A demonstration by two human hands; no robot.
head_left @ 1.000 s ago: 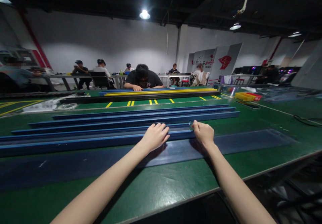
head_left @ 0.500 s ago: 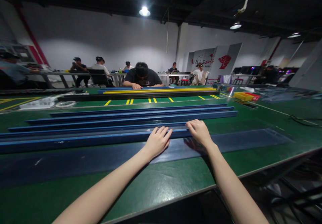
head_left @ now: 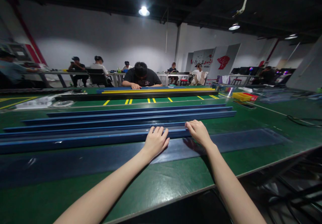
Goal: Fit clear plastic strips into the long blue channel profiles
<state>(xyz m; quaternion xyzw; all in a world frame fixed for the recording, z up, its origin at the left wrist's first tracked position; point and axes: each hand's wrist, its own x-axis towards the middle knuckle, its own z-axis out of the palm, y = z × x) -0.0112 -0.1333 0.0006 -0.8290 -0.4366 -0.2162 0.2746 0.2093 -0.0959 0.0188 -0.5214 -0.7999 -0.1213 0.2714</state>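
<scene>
The nearest blue channel strip [head_left: 100,139], a long trough with raised edges, runs in from the left side. My left hand [head_left: 156,142] grips its near wall, fingers hooked over the upper edge and the thumb lower in front. At the strip's right end my right hand [head_left: 198,132] is closed, its bent fingers curled over the tip; part of that end is hidden. Under both wrists a flat, translucent bluish strip [head_left: 233,143] lies along the green table [head_left: 161,188].
More blue channel strips [head_left: 141,116] lie parallel just beyond. Farther back are yellow strips [head_left: 161,91], a black strip [head_left: 100,97], a yellow tray [head_left: 240,97] and a dark phone-like slab [head_left: 244,104]. A person [head_left: 142,76] leans over the opposite edge; other people sit behind.
My left hand has slid slightly left along the channel strip. My right hand keeps its hold at the end, and the view has shifted a little.
</scene>
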